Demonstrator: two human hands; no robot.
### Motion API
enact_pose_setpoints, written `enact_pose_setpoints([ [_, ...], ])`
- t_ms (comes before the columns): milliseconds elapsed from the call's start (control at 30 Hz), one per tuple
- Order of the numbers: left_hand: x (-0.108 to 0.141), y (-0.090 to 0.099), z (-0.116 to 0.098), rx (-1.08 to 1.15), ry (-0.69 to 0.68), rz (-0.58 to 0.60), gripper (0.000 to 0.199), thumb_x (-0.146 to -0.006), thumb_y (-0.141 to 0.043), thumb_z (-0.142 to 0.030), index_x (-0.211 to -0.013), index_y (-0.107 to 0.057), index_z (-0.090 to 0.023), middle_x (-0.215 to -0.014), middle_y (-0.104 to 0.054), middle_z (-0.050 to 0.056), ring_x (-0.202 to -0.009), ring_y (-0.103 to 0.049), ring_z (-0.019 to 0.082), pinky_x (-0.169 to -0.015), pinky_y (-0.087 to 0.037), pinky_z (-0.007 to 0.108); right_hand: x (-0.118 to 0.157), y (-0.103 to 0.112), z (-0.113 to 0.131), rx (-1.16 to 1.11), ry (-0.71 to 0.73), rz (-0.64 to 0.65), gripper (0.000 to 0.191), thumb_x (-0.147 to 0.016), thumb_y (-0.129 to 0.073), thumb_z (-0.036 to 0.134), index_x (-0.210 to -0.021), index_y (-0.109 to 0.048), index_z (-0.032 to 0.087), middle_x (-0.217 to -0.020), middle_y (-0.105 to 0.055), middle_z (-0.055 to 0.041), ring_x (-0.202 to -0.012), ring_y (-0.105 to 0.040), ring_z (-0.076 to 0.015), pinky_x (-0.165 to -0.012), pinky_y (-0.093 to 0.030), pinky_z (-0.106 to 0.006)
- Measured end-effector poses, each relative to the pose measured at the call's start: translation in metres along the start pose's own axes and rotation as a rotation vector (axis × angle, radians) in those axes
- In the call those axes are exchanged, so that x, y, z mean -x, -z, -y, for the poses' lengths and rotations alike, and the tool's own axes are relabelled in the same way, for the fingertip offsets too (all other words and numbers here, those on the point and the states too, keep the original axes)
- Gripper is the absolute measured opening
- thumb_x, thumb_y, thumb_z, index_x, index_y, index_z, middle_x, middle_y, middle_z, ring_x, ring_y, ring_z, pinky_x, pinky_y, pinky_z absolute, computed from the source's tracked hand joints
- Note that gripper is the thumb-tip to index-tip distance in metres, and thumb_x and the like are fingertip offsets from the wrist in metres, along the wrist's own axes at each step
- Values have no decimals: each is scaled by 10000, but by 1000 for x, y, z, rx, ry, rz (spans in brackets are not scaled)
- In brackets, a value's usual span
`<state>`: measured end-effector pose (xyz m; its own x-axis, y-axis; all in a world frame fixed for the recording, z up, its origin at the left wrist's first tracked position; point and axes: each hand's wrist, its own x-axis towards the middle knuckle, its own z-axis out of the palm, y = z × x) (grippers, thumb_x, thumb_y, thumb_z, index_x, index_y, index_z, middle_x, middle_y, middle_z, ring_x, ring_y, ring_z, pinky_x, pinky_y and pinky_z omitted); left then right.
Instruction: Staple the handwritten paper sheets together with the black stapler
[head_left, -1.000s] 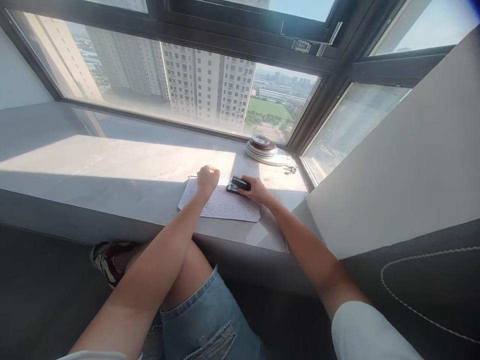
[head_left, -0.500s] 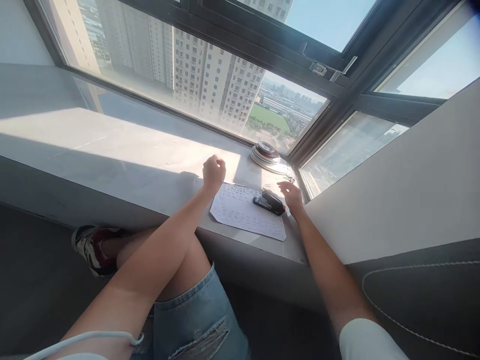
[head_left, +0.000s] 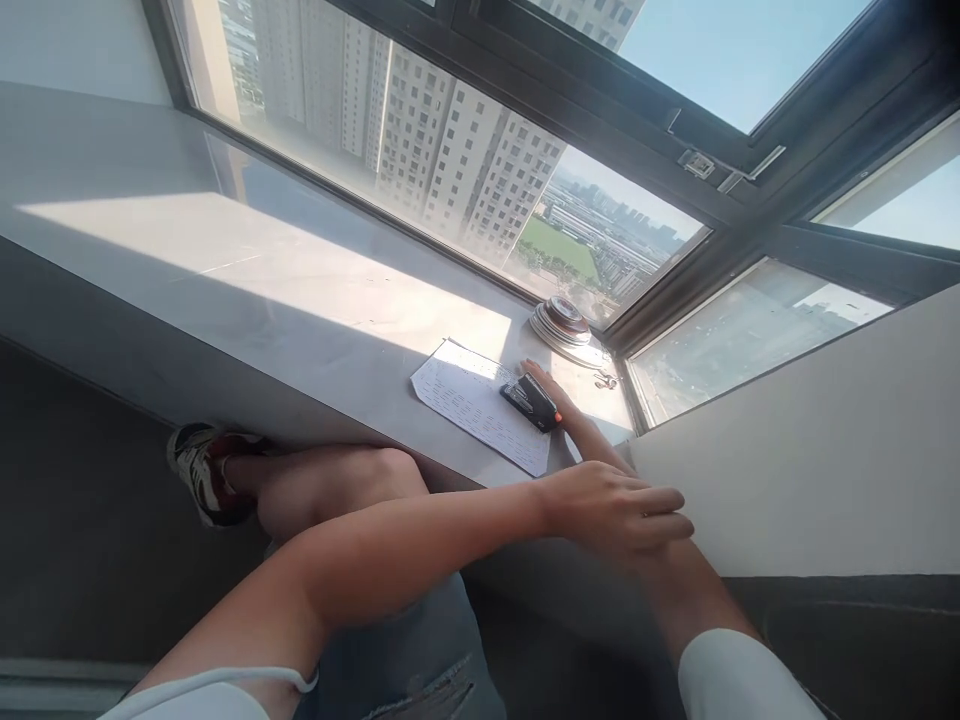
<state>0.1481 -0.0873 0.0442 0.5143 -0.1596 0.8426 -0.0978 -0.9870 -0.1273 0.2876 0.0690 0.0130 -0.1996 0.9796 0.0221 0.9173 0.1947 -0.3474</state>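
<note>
My left hand [head_left: 615, 508] lies across my right forearm, fingers extended and holding nothing. Whether it presses on the skin or hovers just above it, I cannot tell. My right hand [head_left: 559, 392] rests by the sheet's right side, fingers stretched toward the window. Partly in front of that hand sits a black stapler [head_left: 529, 402] with an orange end, on top of a paper sheet [head_left: 472, 395] covered in writing. The sheet lies on the pale windowsill [head_left: 300, 330] close to its front edge.
A stack of round dishes [head_left: 562, 328] stands in the window corner, with small metal pieces [head_left: 605, 380] beside it. A white wall [head_left: 810, 450] closes off the right side. My crossed leg [head_left: 337, 490] is below the sill.
My left hand has swung right and down from above the paper to my right forearm. My right hand has flattened beside the stapler. The paper and stapler appear slightly turned.
</note>
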Motion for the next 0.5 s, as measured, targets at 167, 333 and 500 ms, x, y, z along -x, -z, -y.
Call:
enact_pose_setpoints([
  [167, 5, -8, -2, -34, 82, 20, 190, -1055, -687, -332, -938, -750, -197, -926, -657, 55, -666, -655, 137, -488, -440, 300, -75, -36, 59, 19, 139, 110, 666, -1105, -348, 494, -1695, -439, 198, -1809, -284, -105, -1715, -171, -303, -1409, -127, -569],
  [333, 11, 2, 16, -90, 278, -13, 164, -1000, -658, -306, -905, -728, -192, -876, -641, 49, -709, -656, 171, -477, -411, 295, -131, -66, 130, 41, 314, 201, 700, -1146, -308, 519, -1768, -274, 198, -1842, -145, -74, -1727, -104, -274, -1411, -37, -573],
  [500, 15, 7, 27, -100, 420, -108, 170, -956, -633, -298, -817, -670, -209, -809, -615, 30, -627, -581, 164, -440, -337, 290, -144, -76, 160, 71, 415, 201, 701, -1159, -259, 505, -1790, -182, 211, -1853, -51, -10, -1731, 17, -214, -1406, 75, -504],
])
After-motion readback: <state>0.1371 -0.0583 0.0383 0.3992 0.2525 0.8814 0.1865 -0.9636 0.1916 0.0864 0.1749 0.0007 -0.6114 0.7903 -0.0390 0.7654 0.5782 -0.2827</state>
